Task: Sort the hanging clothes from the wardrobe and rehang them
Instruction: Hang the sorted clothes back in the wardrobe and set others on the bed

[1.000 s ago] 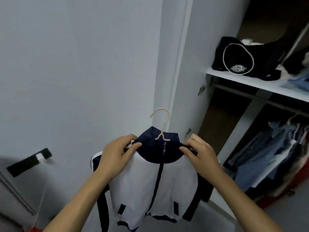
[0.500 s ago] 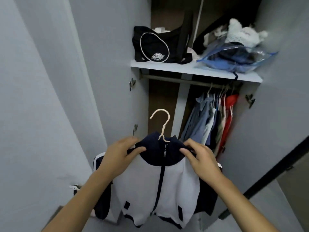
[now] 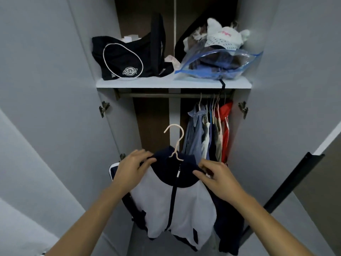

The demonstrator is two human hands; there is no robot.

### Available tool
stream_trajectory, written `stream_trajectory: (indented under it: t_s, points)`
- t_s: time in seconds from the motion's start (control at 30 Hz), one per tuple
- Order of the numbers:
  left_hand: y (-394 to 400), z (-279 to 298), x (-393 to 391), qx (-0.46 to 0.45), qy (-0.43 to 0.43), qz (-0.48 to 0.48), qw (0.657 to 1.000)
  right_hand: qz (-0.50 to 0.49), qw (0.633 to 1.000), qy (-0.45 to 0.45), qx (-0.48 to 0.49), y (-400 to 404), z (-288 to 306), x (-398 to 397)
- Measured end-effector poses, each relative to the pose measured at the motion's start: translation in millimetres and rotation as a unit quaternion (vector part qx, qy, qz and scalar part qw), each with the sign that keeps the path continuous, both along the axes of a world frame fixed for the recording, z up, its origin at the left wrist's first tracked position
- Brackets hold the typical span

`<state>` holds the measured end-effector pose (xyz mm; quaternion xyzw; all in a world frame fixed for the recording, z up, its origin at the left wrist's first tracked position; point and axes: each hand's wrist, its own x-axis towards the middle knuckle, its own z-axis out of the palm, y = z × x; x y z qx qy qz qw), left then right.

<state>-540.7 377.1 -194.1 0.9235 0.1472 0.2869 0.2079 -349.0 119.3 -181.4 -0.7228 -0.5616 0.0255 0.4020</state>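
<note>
An open wardrobe [image 3: 55, 89] with grey doors is filling the view. On its shelf [image 3: 173, 83] a black bag [image 3: 125, 60] is sitting at the left and a clear bag [image 3: 217, 63] of clothes at the right, with a white cap [image 3: 224, 38] lying on top. Below, shirts [image 3: 208, 130] are hanging bunched at the right end of the rail [image 3: 156, 94]. In front, a white and navy jacket [image 3: 177, 198] is hanging on a cream hanger [image 3: 176, 143], held up below the rail's bare left part. The left hand [image 3: 133, 168] is pinching the jacket's left shoulder; the right hand [image 3: 219, 179] is pinching the right shoulder by the collar.
</note>
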Motion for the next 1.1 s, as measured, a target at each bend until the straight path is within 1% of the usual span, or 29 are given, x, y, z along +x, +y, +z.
stream_trajectory:
  t_s: [0.1,0.2,0.33,0.5,0.63,0.7,0.8,0.9,1.1]
  points:
    - [12.8,-3.5,29.3,0.008,0.006,-0.025,1.000,-0.001,1.000,0.030,-0.008,2.6,-2.3,19.3]
    - [30.6,-10.9,55.3,0.007,0.004,-0.052,0.999,-0.017,0.999,0.025,-0.017,8.6,-3.0,34.7]
    - [59.7,-17.8,89.2,-0.012,-0.007,-0.091,0.996,-0.040,0.999,0.016,-0.022,25.8,-2.6,52.9]
    - [107.4,-27.4,131.2,-0.054,-0.021,-0.116,0.992,-0.075,0.995,0.046,-0.054,57.6,-2.1,68.0]
    - [139.2,-28.6,160.8,-0.072,-0.028,-0.138,0.987,-0.105,0.992,0.068,-0.035,85.8,-1.3,73.3]
    - [149.5,-26.4,170.6,-0.048,-0.027,-0.147,0.988,-0.125,0.989,0.082,-0.022,97.5,-3.1,76.2]
    - [156.2,-23.2,179.2,0.012,-0.024,-0.142,0.989,-0.157,0.982,0.100,-0.001,109.2,-9.7,75.7]
    - [154.9,-21.5,183.2,0.028,-0.026,-0.127,0.991,-0.162,0.980,0.114,0.022,117.1,-12.2,70.6]
    - [129.5,-14.1,181.7,-0.084,-0.010,-0.131,0.988,-0.174,0.974,0.139,0.043,127.7,-16.8,70.5]
